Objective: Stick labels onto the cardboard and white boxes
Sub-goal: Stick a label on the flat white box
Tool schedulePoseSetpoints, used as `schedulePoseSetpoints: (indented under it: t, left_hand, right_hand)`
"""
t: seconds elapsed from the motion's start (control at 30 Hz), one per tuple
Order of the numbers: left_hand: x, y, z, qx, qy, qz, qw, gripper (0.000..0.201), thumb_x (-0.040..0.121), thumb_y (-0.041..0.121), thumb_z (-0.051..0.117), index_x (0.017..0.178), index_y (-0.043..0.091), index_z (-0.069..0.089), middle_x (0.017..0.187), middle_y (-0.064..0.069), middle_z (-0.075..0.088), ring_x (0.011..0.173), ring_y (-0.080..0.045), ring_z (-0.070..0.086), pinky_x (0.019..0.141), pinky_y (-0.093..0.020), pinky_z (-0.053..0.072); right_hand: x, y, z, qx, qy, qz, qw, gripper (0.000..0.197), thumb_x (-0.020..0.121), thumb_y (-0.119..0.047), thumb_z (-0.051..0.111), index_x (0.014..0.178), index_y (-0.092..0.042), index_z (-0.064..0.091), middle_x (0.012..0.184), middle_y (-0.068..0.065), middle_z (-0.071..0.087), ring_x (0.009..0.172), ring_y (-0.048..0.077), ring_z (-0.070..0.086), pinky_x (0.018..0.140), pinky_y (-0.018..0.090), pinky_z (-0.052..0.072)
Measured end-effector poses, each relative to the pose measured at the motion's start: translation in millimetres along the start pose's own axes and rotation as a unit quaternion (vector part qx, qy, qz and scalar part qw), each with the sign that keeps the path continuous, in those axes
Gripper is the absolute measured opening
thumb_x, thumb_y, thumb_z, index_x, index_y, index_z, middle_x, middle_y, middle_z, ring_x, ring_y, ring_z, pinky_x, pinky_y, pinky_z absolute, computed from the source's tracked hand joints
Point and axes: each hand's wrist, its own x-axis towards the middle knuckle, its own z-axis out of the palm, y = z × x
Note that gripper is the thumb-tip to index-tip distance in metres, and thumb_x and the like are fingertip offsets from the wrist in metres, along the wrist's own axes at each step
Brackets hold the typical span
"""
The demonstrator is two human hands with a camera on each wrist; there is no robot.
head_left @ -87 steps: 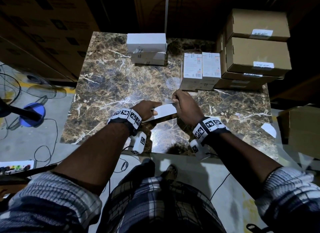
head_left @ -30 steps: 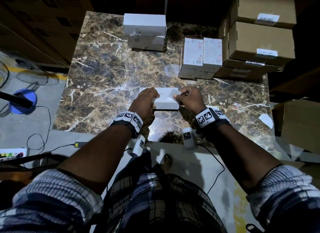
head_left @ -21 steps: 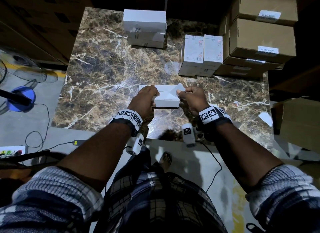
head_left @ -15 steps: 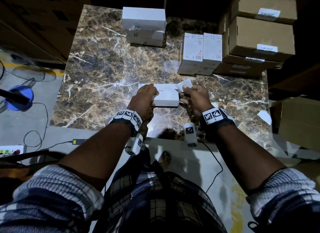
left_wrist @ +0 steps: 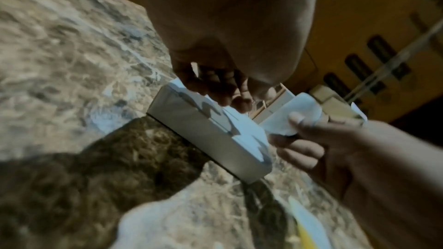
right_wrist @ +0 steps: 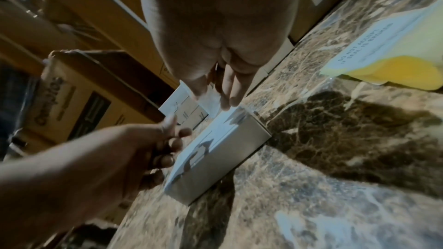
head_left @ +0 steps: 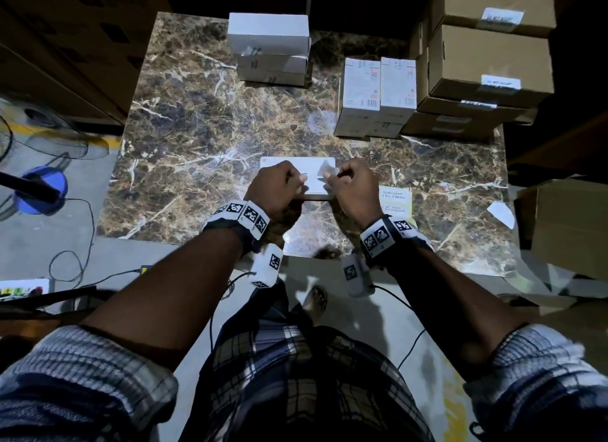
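A flat white box (head_left: pixel 316 184) lies on the marble table (head_left: pixel 197 138) near its front edge. My left hand (head_left: pixel 279 186) grips the box's left end, fingers curled at its side (right_wrist: pixel 167 150) and over its top (left_wrist: pixel 225 92). My right hand (head_left: pixel 350 184) hovers at the box's right end and pinches a small white label piece (head_left: pixel 329 170) between thumb and fingers; that piece (left_wrist: pixel 294 116) stands lifted off the box top (left_wrist: pixel 215 133). In the right wrist view it looks translucent (right_wrist: pixel 210 99) just above the box (right_wrist: pixel 223 147).
A yellow-backed label sheet (head_left: pixel 394 199) lies right of my right hand. White boxes are stacked at the back (head_left: pixel 269 46), and two printed white boxes (head_left: pixel 378 92) stand beside stacked labelled cardboard boxes (head_left: pixel 487 63). A paper scrap (head_left: pixel 501 212) lies at the table's right edge.
The white box, held up in both hands earlier, now lies on the table. My right hand has peeled the small white piece up from the box's right end.
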Motion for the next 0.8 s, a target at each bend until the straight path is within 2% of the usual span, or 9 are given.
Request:
schedulePoseSetpoints:
  t: [0.1,0.2,0.23,0.33,0.37,0.47,0.57,0.67,0.8]
  left_hand:
    - [-10,16,-8,-0.173,-0.05,-0.091,0.979,0.057,0.101,0.053,0.042,0.086,0.008,0.074,0.08,0.0,0.075,0.077,-0.017,0.069,0.082,-0.033,0.052]
    - [-21,33,-12,-0.394,-0.123,-0.21,0.887,0.055,0.099,0.053,0.046,0.093,0.003,0.067,0.069,-0.003,0.069,0.06,-0.02,0.061,0.066,-0.032,0.055]
    - [-22,32,-12,-0.409,-0.132,-0.219,0.876,0.048,0.099,0.047,0.051,0.092,0.002,0.066,0.071,-0.008,0.066,0.061,-0.023,0.061,0.064,-0.033,0.054]
    - [-23,22,-11,-0.339,-0.158,-0.199,0.906,0.029,0.093,0.03,0.065,0.081,0.003,0.068,0.081,-0.022,0.065,0.077,-0.039,0.068,0.075,-0.041,0.055]
    - [-22,17,-10,-0.316,-0.158,-0.191,0.916,0.024,0.09,0.026,0.067,0.079,0.005,0.068,0.08,-0.021,0.066,0.077,-0.039,0.068,0.076,-0.042,0.055]
    - [-20,5,-8,-0.24,-0.118,-0.171,0.948,0.011,0.086,0.019,0.069,0.082,0.009,0.071,0.079,-0.006,0.069,0.076,-0.024,0.064,0.078,-0.037,0.051]
    - [-22,-4,-6,-0.183,-0.089,-0.141,0.969,0.004,0.086,0.014,0.069,0.088,0.01,0.07,0.093,-0.004,0.068,0.085,-0.018,0.062,0.081,-0.032,0.048]
    - [-26,-11,-5,-0.147,-0.103,-0.105,0.978,0.008,0.087,0.01,0.067,0.08,0.014,0.065,0.088,-0.003,0.065,0.078,-0.015,0.057,0.076,-0.028,0.044]
    - [-31,-16,-1,-0.131,-0.106,-0.082,0.982,0.007,0.089,0.015,0.067,0.083,0.013,0.069,0.086,-0.004,0.068,0.074,-0.013,0.058,0.068,-0.024,0.042]
  right_hand:
    - [-8,1,5,-0.043,-0.016,-0.082,0.996,0.014,0.082,-0.01,0.074,0.081,-0.016,0.062,0.085,0.0,0.065,0.074,0.011,0.059,0.063,0.014,0.044]
    - [-15,5,9,-0.09,-0.04,-0.173,0.98,0.016,0.077,0.002,0.067,0.081,-0.013,0.061,0.093,0.002,0.062,0.083,0.013,0.055,0.07,0.011,0.038]
    - [-17,8,10,-0.102,-0.044,-0.192,0.975,0.017,0.077,0.004,0.066,0.082,-0.011,0.061,0.096,0.002,0.061,0.087,0.012,0.055,0.073,0.007,0.037]
    - [-23,13,8,-0.116,-0.072,-0.211,0.968,0.017,0.078,0.008,0.067,0.086,-0.006,0.063,0.105,0.007,0.061,0.093,0.014,0.056,0.077,0.005,0.042]
    - [-25,13,8,-0.12,-0.079,-0.213,0.966,0.015,0.078,0.006,0.07,0.086,-0.006,0.064,0.107,0.008,0.062,0.095,0.015,0.057,0.079,0.007,0.044]
    - [-29,12,5,-0.122,-0.115,-0.193,0.967,0.021,0.074,-0.004,0.083,0.084,-0.008,0.065,0.113,0.005,0.059,0.095,0.012,0.056,0.078,0.011,0.047]
    - [-30,11,4,-0.026,-0.124,-0.111,0.986,0.034,0.072,-0.011,0.087,0.096,-0.007,0.064,0.109,0.0,0.057,0.091,0.0,0.058,0.068,0.009,0.052]
    - [-26,12,3,0.042,-0.11,-0.041,0.992,0.035,0.079,-0.024,0.084,0.104,-0.012,0.063,0.097,0.0,0.068,0.086,0.009,0.067,0.076,0.025,0.057]
    - [-21,11,6,0.041,-0.183,-0.014,0.982,0.031,0.08,-0.015,0.082,0.105,-0.015,0.064,0.087,0.003,0.073,0.08,0.015,0.071,0.075,0.031,0.058]
